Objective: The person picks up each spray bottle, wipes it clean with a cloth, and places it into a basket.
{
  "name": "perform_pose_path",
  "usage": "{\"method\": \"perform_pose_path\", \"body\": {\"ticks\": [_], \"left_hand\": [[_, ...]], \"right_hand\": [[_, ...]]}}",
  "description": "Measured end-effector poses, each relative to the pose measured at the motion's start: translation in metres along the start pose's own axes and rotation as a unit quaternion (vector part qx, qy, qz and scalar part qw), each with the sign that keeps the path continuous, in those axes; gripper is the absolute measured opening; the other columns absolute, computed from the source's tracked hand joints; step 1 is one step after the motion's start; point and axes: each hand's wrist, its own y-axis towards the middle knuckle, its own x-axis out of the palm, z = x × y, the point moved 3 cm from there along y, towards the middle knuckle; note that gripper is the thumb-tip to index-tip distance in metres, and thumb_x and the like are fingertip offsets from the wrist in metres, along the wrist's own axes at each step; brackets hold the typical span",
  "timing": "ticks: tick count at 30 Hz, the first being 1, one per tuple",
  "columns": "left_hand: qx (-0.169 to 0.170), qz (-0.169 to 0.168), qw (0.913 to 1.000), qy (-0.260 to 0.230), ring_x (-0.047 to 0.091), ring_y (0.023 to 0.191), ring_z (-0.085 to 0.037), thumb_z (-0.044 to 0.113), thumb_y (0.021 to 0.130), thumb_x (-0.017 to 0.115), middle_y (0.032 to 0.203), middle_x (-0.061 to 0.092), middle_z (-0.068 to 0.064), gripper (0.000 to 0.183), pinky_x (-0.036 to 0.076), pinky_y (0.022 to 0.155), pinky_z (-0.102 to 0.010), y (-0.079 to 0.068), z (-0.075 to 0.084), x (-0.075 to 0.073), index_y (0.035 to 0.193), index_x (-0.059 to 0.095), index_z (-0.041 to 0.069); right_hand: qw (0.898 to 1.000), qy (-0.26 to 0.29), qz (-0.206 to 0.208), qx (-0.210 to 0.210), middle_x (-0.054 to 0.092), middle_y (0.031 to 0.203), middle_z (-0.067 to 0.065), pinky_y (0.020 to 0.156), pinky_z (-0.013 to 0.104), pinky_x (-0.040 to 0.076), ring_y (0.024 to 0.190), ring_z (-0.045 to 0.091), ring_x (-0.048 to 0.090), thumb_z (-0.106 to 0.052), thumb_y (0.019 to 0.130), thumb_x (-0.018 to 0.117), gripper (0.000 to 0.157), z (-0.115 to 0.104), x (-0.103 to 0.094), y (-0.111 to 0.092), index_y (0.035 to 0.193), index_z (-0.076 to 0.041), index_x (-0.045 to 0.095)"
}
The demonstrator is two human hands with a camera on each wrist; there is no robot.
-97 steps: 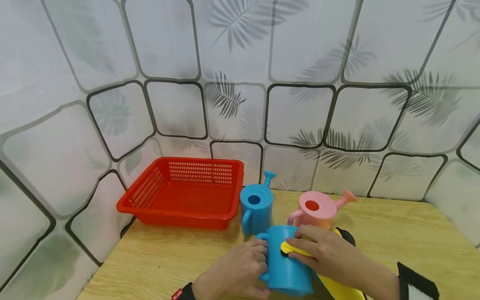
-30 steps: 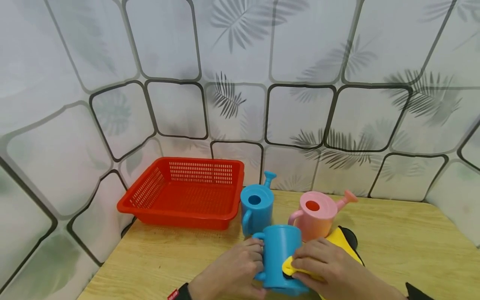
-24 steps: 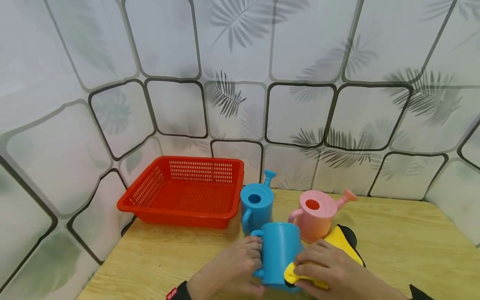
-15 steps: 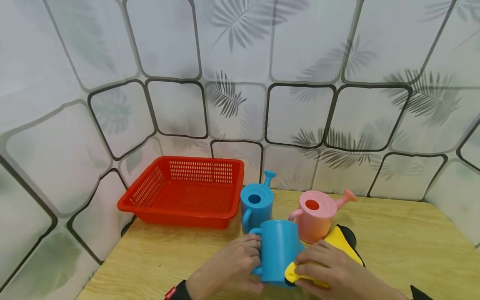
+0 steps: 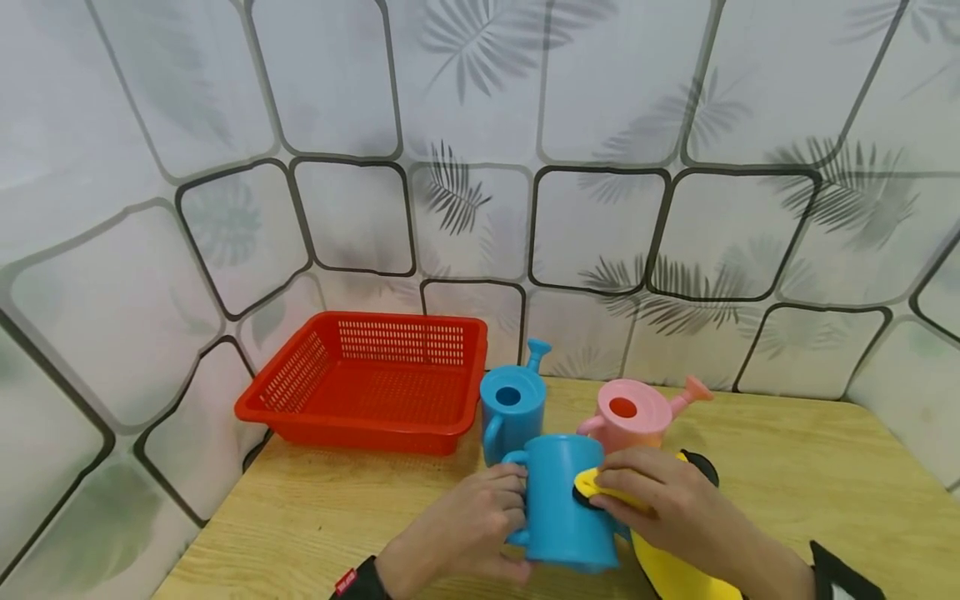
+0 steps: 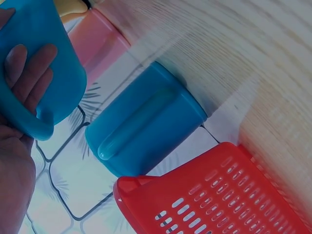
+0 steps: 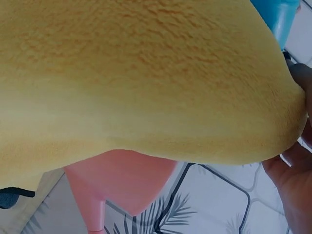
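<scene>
Left hand [image 5: 480, 521] holds blue can [image 5: 562, 512], apparently by handle [image 6: 24, 119].

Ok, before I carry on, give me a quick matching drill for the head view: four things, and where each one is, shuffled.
Things:
1. red basket
2. front blue can
3. pink watering can
4. yellow cloth

Places:
A. standing to the right of the rear blue can
B. held in the right hand, against a can's side
C. to the left of the rear blue can
D. gripped at its handle by the left hand

Pairs: 1-C, 2-D, 3-A, 4-B
</scene>
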Motion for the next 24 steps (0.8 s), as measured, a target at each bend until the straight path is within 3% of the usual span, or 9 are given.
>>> {"method": "perform_pose_path", "body": {"ticks": [6,15,24], "left_hand": [[0.002,0.001,0.9999,-0.014,0.061,0.097,-0.009,0.053,0.083,0.066,0.086,0.076,0.006,0.041,0.038,0.11,-0.037,0.002,0.002,0.0,0.093,0.075,0.015],[0.011,0.016,0.9995,-0.025,0.06,0.092,-0.008,0.05,0.083,0.068,0.08,0.073,0.006,0.036,0.037,0.111,-0.036,0.003,0.003,0.002,0.087,0.074,0.015],[0.015,0.022,0.9991,-0.034,0.06,0.089,-0.011,0.048,0.079,0.073,0.077,0.073,0.004,0.036,0.041,0.108,-0.037,0.006,-0.003,0.001,0.085,0.074,0.013]], "right_hand": [[0.998,-0.037,0.003,0.053,0.069,0.088,-0.004,0.061,0.032,0.061,0.077,0.008,0.063,-0.046,0.098,0.046,0.045,0.011,-0.001,0.001,0.09,-0.01,0.073],[0.995,-0.058,0.025,0.076,0.07,0.085,-0.001,0.06,0.033,0.06,0.077,0.011,0.064,-0.046,0.1,0.043,0.051,0.021,-0.001,0.003,0.089,-0.007,0.074],[0.991,-0.032,0.024,0.131,0.073,0.084,0.005,0.064,0.039,0.06,0.078,0.017,0.067,-0.048,0.097,0.046,0.053,0.033,0.002,0.005,0.089,-0.003,0.074]]}}
